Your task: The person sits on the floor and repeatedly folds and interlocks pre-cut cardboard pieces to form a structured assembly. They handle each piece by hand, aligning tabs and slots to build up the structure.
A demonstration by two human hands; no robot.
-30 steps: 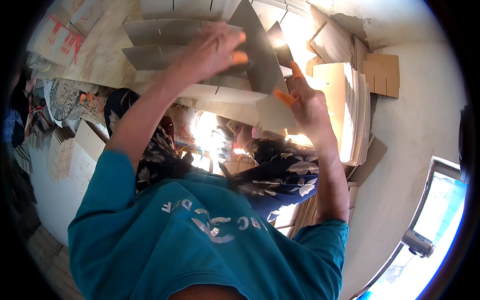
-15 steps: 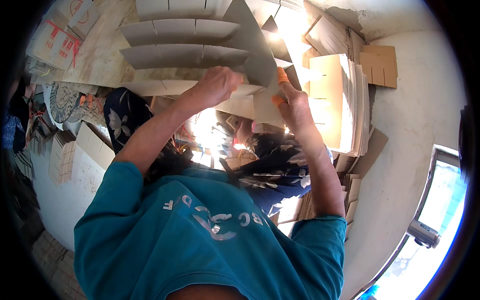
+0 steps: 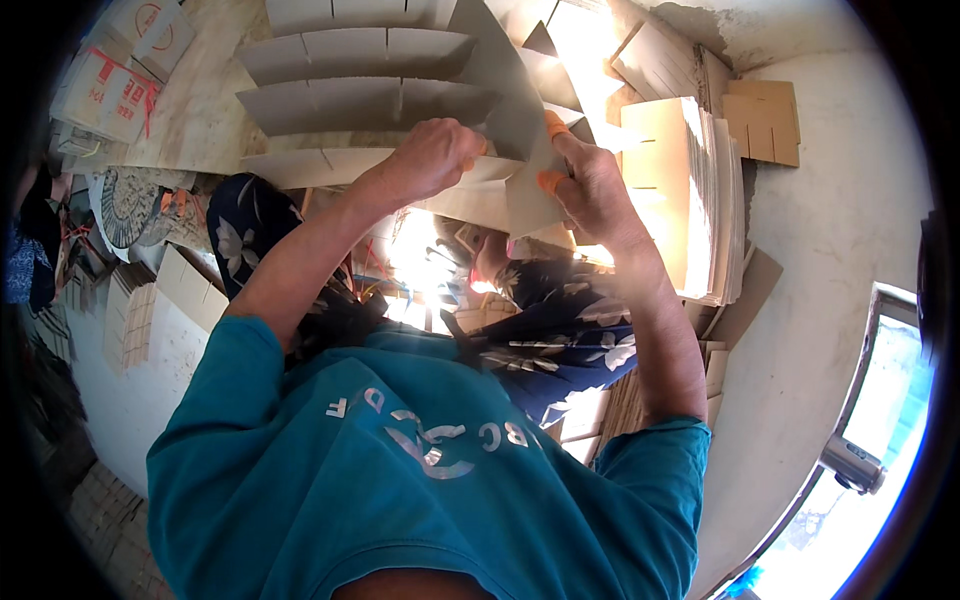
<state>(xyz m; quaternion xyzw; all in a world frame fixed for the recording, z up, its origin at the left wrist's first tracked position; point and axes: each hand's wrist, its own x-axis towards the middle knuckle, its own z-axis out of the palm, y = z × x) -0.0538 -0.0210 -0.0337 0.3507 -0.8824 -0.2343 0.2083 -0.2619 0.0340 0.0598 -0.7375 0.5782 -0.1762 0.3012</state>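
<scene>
Several slotted cardboard strips [image 3: 365,104] stand on edge in rows on the table, crossed at their right ends by a long cardboard strip [image 3: 520,120]. My left hand [image 3: 437,160] is closed on the nearest slotted strip [image 3: 330,166], close to where it meets the long strip. Orange covers wrap some fingertips of both hands. My right hand [image 3: 595,190] grips the near end of the long strip, with thumb and forefinger on its right side. The fingers behind the cardboard are hidden.
To the right stands a thick stack of slotted cardboard sheets [image 3: 670,200], with a smaller brown piece [image 3: 762,122] by the wall. White packages with red print [image 3: 115,95] lie at the far left of the wooden table [image 3: 215,90]. Strong sunlight washes out the middle.
My right hand has shifted slightly right and its elbow has moved outward. My left hand has moved slightly up, and the cardboard rows sit a little higher in view.
</scene>
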